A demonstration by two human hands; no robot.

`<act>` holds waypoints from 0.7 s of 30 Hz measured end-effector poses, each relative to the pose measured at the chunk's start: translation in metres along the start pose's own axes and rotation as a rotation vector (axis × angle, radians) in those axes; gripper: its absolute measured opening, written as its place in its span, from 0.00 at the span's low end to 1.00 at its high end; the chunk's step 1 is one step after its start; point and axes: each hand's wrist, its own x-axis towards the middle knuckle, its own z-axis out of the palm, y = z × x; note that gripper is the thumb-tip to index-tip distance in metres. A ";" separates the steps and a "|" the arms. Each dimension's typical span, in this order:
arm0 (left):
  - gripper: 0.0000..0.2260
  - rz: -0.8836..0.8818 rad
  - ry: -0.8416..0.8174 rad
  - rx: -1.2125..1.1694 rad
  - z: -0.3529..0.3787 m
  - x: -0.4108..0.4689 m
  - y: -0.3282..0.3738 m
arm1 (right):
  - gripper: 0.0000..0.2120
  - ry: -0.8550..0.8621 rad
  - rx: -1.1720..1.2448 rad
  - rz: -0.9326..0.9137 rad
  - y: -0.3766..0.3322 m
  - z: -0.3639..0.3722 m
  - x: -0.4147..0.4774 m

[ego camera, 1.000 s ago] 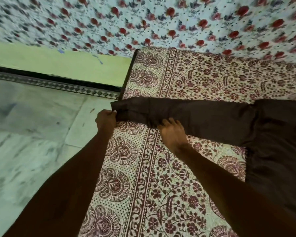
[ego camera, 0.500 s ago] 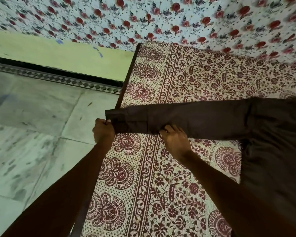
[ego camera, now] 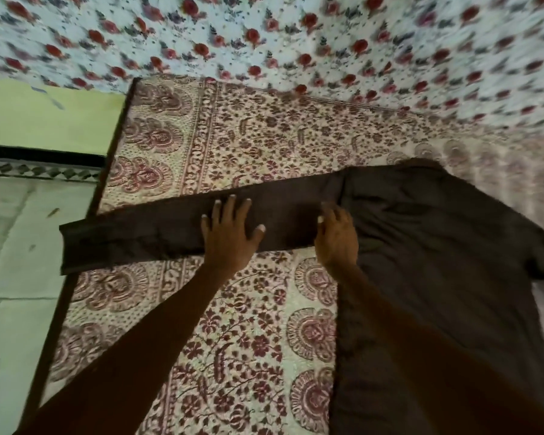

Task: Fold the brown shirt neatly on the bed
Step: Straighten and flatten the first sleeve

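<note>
From my head camera, the brown shirt [ego camera: 437, 246] lies spread on the bed [ego camera: 248, 142]. Its body fills the right side of the frame and runs down to the lower right corner. One sleeve [ego camera: 157, 237] stretches flat across the middle toward the left, and its cuff [ego camera: 73, 246] hangs just past the bed's dark left edge, over the pale floor [ego camera: 13, 293].

My left hand [ego camera: 228, 237] rests palm down on the middle of that sleeve, fingers straight and spread, gripping nothing. My right hand [ego camera: 338, 243] lies just beside it toward the right, where the sleeve meets the shirt's body. Its fingers are relaxed and flat against the cloth, holding nothing either. Both forearms come up from the bottom of the frame.

The bedspread is cream with a maroon flower print. A white cloth with red roses [ego camera: 296, 32] fills the top of the frame, slightly blurred. A green wall [ego camera: 44, 120] shows at the upper left.
</note>
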 end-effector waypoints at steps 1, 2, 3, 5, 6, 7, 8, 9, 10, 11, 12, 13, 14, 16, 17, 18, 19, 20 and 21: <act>0.31 0.004 -0.033 0.027 0.010 0.007 0.013 | 0.22 -0.004 0.001 0.074 0.019 -0.003 0.006; 0.32 -0.012 -0.064 0.042 0.019 0.015 0.022 | 0.22 -0.020 0.001 0.128 0.036 -0.006 0.012; 0.33 -0.046 -0.095 0.038 0.025 0.022 0.025 | 0.22 -0.042 -0.004 0.152 0.051 -0.008 0.017; 0.34 -0.121 -0.141 0.040 0.035 0.035 0.028 | 0.23 -0.089 -0.025 0.129 0.076 -0.010 0.029; 0.34 -0.142 -0.142 0.063 0.040 0.041 0.028 | 0.24 -0.120 -0.041 0.102 0.086 -0.010 0.037; 0.34 -0.157 -0.136 0.091 0.044 0.045 0.029 | 0.25 -0.151 -0.061 0.072 0.093 -0.009 0.044; 0.34 -0.179 -0.121 0.104 0.047 0.047 0.030 | 0.25 -0.172 -0.088 0.035 0.095 -0.010 0.051; 0.33 -0.212 -0.081 0.102 0.049 0.049 0.036 | 0.25 -0.183 -0.112 -0.002 0.098 -0.010 0.058; 0.31 -0.253 -0.008 0.087 0.051 0.051 0.044 | 0.25 -0.189 -0.129 -0.038 0.099 -0.011 0.066; 0.29 -0.281 0.093 0.072 0.051 0.053 0.054 | 0.26 -0.199 -0.135 -0.070 0.100 -0.010 0.076; 0.27 -0.272 0.192 0.074 0.051 0.057 0.066 | 0.26 -0.214 -0.133 -0.091 0.101 -0.009 0.086; 0.25 -0.204 0.258 0.095 0.051 0.062 0.077 | 0.26 -0.237 -0.130 -0.098 0.100 -0.007 0.097; 0.25 -0.084 0.264 0.124 0.053 0.069 0.091 | 0.26 -0.268 -0.121 -0.090 0.102 -0.004 0.108; 0.26 0.147 0.134 0.134 0.066 0.086 0.119 | 0.26 -0.314 -0.100 -0.056 0.108 0.006 0.127; 0.27 0.197 0.050 0.125 0.076 0.093 0.129 | 0.26 -0.306 -0.102 -0.049 0.113 0.012 0.131; 0.27 0.200 -0.005 0.115 0.088 0.099 0.137 | 0.26 -0.273 -0.114 -0.054 0.117 0.016 0.132; 0.28 0.174 -0.031 0.118 0.100 0.103 0.140 | 0.26 -0.223 -0.127 -0.069 0.121 0.022 0.132; 0.29 0.153 -0.024 0.147 0.110 0.104 0.140 | 0.26 -0.169 -0.141 -0.082 0.123 0.025 0.130; 0.30 0.146 0.010 0.203 0.116 0.103 0.139 | 0.26 -0.125 -0.152 -0.093 0.124 0.027 0.128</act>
